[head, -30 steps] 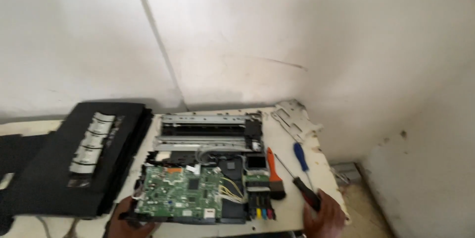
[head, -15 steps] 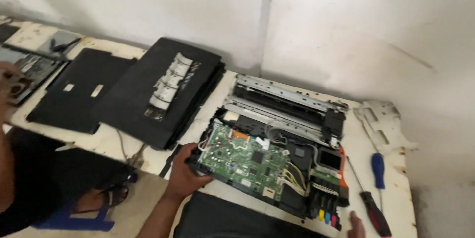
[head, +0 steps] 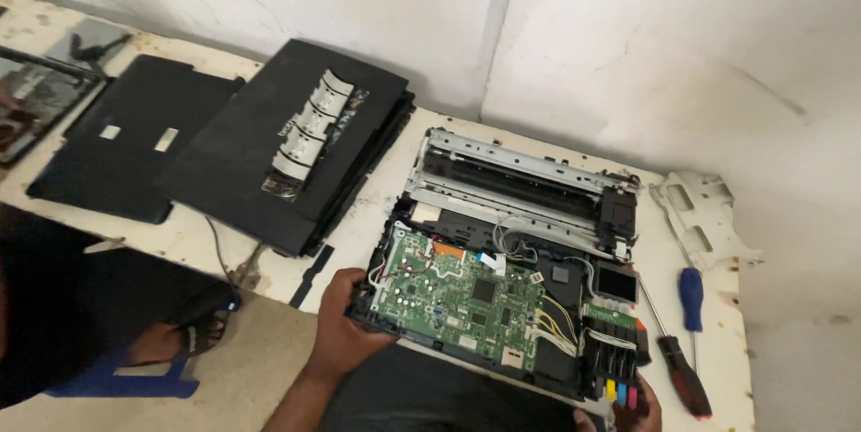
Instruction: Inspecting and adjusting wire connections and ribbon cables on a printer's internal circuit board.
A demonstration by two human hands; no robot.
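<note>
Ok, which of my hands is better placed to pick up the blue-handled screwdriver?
Probably the right hand. It sits at the printer's near right corner by the ink cartridges, close to the blue-handled screwdriver. The left hand grips the far left corner beside the green circuit board.

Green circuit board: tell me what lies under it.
The green circuit board sits on the opened printer's black base, gripped by the left hand at its corner. Whatever lies directly beneath the board is covered.
</note>
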